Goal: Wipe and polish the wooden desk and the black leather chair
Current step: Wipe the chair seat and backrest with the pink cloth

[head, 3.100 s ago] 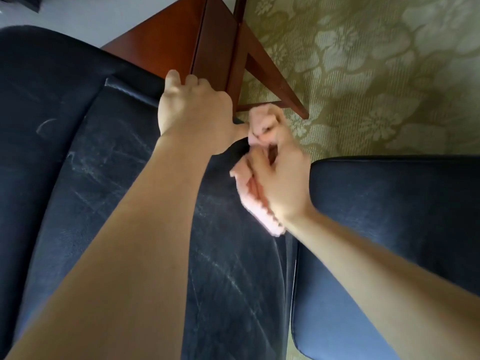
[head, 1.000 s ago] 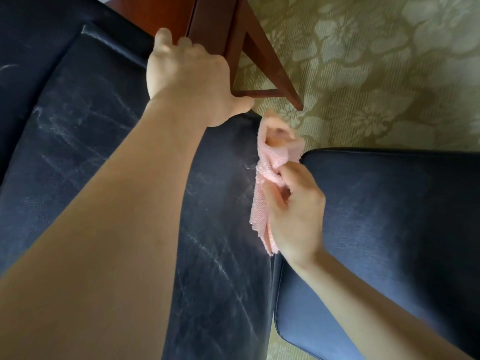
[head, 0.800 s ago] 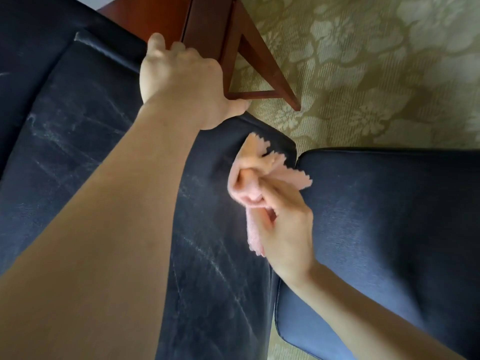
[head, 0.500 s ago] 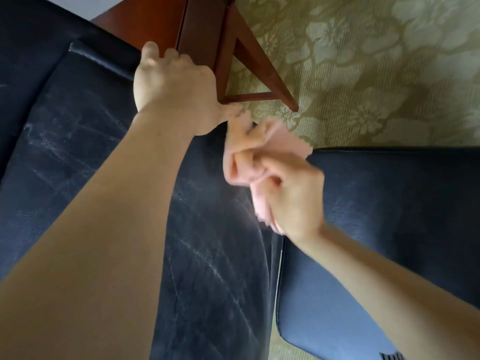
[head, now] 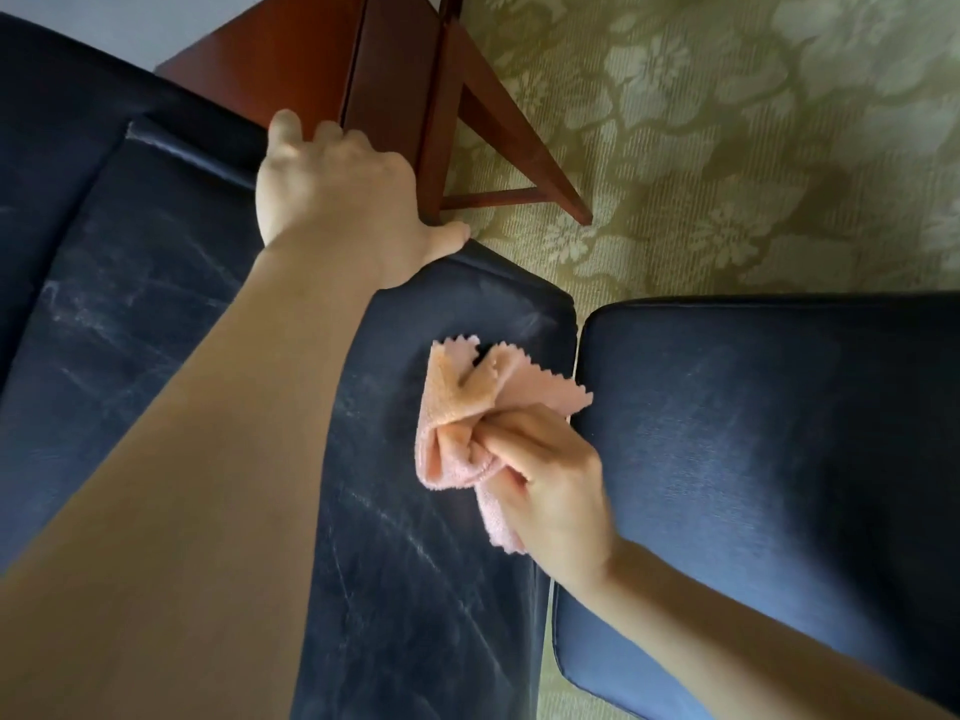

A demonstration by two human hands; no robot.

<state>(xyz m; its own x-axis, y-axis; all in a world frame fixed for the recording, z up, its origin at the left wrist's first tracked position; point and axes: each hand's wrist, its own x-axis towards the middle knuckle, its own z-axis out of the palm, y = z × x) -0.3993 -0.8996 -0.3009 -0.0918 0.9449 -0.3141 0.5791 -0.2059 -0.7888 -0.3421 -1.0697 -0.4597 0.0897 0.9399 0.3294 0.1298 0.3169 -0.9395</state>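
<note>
Seen from above, the left arm reaches forward across the scuffed black leather chair (head: pixel 156 330). The left hand (head: pixel 337 200) grips the chair's far edge, fingers bent over it and the thumb lying out along the rim. The right arm comes in from the lower right. The right hand (head: pixel 556 491) is closed around a bunched pink cloth (head: pixel 457 423), pinched between thumb and fingers and held against the leather near the chair's right edge, nearer the viewer than the left hand and well apart from it. A second dark cushion (head: pixel 779 459) sits just to the right. The reddish wooden desk (head: pixel 280 65) stands beyond the left hand, on a green flowered carpet (head: pixel 727 148).
</note>
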